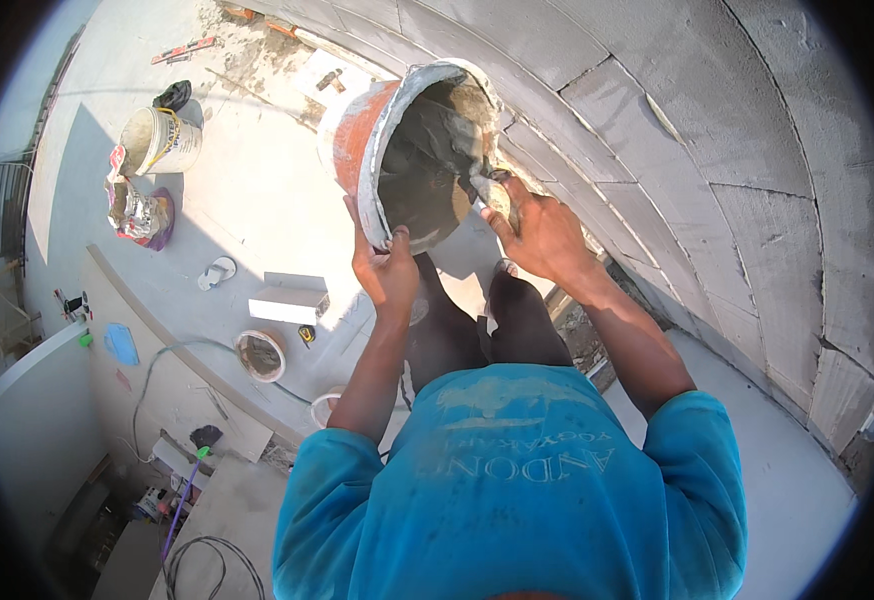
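Observation:
An orange bucket (357,140) smeared with grey mortar is tipped on its side against the block wall, its mouth facing me. My left hand (385,268) grips the bucket's lower rim. My right hand (542,232) reaches into the bucket and holds a trowel handle (492,192); the blade is buried in the dark wet mortar (427,170) inside. My blue shirt and dark legs fill the lower middle of the view.
A grey block wall (717,150) curves along the right. On the concrete floor to the left lie a white bucket (162,140), a torn bag (135,210), a white block (289,300), a small round tub (260,355), a sandal (219,271) and cables (197,560).

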A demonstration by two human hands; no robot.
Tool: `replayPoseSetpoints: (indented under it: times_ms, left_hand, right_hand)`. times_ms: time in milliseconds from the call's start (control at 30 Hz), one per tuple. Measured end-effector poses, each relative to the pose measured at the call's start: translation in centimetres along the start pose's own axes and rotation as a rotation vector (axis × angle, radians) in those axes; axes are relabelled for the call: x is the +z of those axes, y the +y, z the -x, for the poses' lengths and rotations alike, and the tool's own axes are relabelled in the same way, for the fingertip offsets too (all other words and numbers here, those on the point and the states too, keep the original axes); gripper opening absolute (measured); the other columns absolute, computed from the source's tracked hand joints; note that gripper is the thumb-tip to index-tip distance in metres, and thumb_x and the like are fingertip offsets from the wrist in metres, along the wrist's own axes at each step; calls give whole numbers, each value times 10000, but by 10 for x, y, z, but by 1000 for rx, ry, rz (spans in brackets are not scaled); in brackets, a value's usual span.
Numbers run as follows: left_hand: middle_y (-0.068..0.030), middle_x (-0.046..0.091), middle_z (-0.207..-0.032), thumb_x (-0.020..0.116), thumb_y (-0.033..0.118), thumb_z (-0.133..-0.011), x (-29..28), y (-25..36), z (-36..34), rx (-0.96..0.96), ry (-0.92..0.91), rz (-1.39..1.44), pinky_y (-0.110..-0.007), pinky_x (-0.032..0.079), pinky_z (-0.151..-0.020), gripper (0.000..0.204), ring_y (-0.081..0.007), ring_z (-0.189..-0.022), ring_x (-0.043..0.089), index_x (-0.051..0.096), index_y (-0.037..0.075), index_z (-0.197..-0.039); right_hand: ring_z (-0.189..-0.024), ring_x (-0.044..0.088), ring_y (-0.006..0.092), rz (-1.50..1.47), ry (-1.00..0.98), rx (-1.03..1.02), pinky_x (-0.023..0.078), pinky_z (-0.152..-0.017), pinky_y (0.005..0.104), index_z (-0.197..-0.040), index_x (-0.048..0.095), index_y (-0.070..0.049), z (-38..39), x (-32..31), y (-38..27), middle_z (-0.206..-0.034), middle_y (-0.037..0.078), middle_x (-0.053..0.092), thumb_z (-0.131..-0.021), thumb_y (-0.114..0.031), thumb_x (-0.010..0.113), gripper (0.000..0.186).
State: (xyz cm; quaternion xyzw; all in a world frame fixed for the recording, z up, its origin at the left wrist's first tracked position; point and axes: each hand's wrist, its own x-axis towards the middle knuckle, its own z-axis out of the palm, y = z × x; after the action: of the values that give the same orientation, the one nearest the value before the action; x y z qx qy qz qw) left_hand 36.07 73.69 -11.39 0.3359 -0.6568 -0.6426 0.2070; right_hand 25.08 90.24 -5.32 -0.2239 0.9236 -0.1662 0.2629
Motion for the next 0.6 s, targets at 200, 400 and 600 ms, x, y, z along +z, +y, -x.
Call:
replayPoseSetpoints:
  times_ms: [200, 400, 600]
  left_hand:
    - [-154, 539, -1384, 564, -81, -827, 54, 45, 96, 121, -16, -19, -268, 468, -852, 694, -132, -1028, 574, 350, -33, -1486]
    - [-101, 612, -1119, 578, -34, -803, 62, 91, 117, -38, -175, 333, -278, 453, -914, 465, -178, -982, 600, 526, -34, -1265]
    - [-33, 601, -1002, 567, 16, -808, 74, 103, 111, -280, -333, 411, -278, 488, -558, 415, -116, -834, 586, 549, 89, -1216]
  right_hand:
    - [-559, 632, 268, -551, -264, 297, 498, -516, 388, -1469, 341, 48, 83, -22, 58, -665, 152, 624, -921, -445, 592, 779]
    - [-436, 449, 86, -1059, -243, 359, 366, -409, 263, -1395, 466, -14, 180, -67, 118, -661, 11, 519, -937, -414, 618, 627]
    - [-425, 447, 52, -1088, -118, 258, 353, -386, 218, -1161, 606, -78, 260, -122, 134, -629, -21, 511, -955, -412, 606, 392]
